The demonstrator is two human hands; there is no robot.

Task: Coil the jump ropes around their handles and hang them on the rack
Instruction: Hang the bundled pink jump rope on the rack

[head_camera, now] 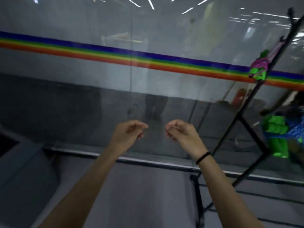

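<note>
Both my hands are raised in front of a glass wall, holding nothing. My left hand (128, 130) and my right hand (178, 130) hang with loosely curled fingers, a short gap between them. Far to the right stands a black metal rack (246, 102). A coiled jump rope with purple cord and green handles (259, 66) hangs high on it. Lower on the rack is a second bundle with green handles and blue cord (278, 134), partly cut off by the frame edge. The picture is blurred.
A glass wall (131, 88) with a rainbow stripe (115, 53) runs across the view, its metal bottom rail (148, 160) near the grey floor (148, 195). The rack's black legs (199, 203) stand at the lower right.
</note>
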